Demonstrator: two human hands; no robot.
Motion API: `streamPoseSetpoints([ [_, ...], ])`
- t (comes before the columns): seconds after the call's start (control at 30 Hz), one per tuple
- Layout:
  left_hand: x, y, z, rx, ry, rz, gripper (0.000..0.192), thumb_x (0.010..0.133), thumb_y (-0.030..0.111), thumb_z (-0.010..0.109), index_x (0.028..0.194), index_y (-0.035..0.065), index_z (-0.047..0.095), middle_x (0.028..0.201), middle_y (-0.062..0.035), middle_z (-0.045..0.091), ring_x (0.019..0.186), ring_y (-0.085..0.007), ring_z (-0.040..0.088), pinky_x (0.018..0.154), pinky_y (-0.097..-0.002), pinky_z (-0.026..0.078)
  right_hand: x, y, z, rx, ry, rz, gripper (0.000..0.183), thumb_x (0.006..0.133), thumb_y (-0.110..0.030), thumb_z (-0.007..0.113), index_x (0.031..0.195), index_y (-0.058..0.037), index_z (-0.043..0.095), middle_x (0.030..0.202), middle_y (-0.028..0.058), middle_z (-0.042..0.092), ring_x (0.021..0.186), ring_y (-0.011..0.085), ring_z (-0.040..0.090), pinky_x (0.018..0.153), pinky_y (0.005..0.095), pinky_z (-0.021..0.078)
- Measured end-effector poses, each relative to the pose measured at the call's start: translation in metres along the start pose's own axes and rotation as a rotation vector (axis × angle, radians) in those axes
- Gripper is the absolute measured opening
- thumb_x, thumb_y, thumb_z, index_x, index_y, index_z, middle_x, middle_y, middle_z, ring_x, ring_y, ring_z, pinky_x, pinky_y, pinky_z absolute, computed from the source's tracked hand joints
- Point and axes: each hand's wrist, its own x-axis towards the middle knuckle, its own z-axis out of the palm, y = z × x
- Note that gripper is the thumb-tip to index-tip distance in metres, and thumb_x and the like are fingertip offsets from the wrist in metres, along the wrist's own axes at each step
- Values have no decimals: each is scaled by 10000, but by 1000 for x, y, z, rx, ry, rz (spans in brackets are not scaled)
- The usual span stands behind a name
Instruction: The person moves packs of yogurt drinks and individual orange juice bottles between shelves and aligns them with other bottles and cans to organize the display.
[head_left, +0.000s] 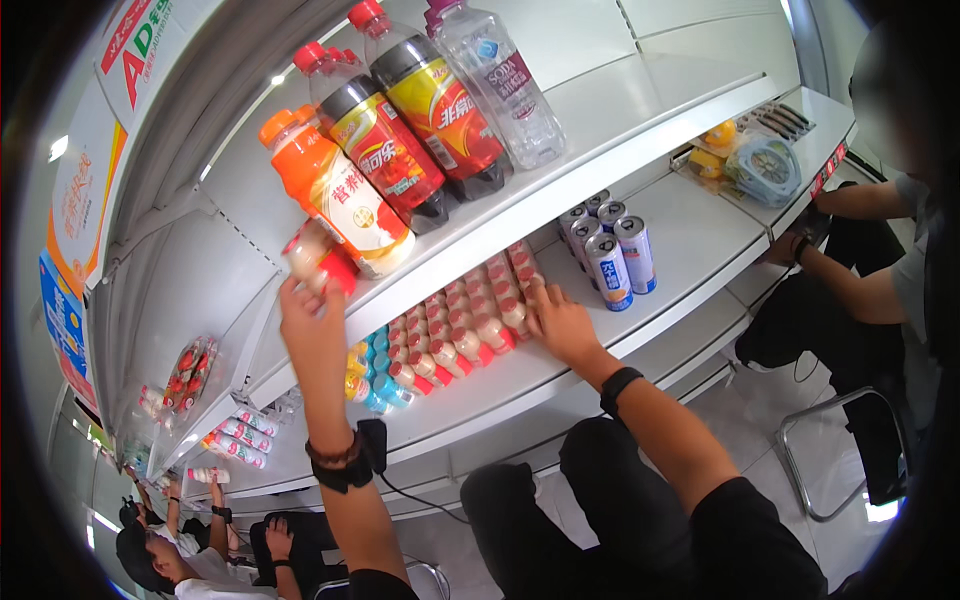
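My left hand (315, 322) holds a small red-and-cream drink bottle (321, 261), slightly blurred, at the left end of the upper shelf. Beside that bottle stands an orange-capped plastic bottle (352, 206). Below, on the lower shelf, small red-capped drink bottles (457, 322) stand in close rows. My right hand (562, 322) touches the right-hand row of them with its fingertips; whether it grips one is hidden. Left of these rows are small blue bottles (388, 386) and yellow bottles (358, 382).
Cola bottles (386, 154) and a clear soda-water bottle (506, 86) occupy the upper shelf (600, 161). Several cans (611, 262) stand on the lower shelf, with packaged goods (761, 161) farther right. People sit on both sides: a forearm (855, 289) at right, a capped person (161, 559) lower left.
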Motion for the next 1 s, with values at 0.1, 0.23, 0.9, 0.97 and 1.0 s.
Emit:
streamPoseSetpoints([
  [0.1,-20,5,-13,-46,147,-8,607,921,178,739,1398,-45,436,1171,-178,672,1116,-206,646,951,-336,509,1,1,1,-9,17,-4,462,913,-259,617,1304,-22,549,971,173,627,802,348,688,633,446,588],
  [0.23,-23,1,-18,-19,255,151,568,916,186,756,1360,-38,480,1268,-172,609,1128,-227,613,957,-353,501,2,1,2,-5,-29,-2,489,908,-268,622,1314,-11,536,991,183,623,813,349,688,651,440,589],
  [0.9,-268,-24,-112,-477,-345,-473,681,664,293,901,1182,-58,632,1036,-76,687,954,-144,641,880,-309,515,-74,-56,-124,1413,-901,283,555,1039,-341,550,1479,-16,458,1351,108,620,1277,223,538,1088,384,424],
  [0.97,-257,-30,-90,-584,-391,-522,588,712,180,863,1198,-56,629,1060,-77,694,970,-143,651,897,-316,519,-99,-66,-155,1424,-1206,210,780,945,-360,720,1550,-19,366,1548,124,455,1404,256,458,1178,383,347],
  [1.0,-251,-34,-80,-677,-433,-596,558,737,156,848,1206,-55,630,1064,-75,696,974,-139,651,906,-313,518,-106,-65,-173,1221,-1110,97,872,870,-318,812,1558,-32,359,1539,134,469,1397,256,465,1169,381,355],
])
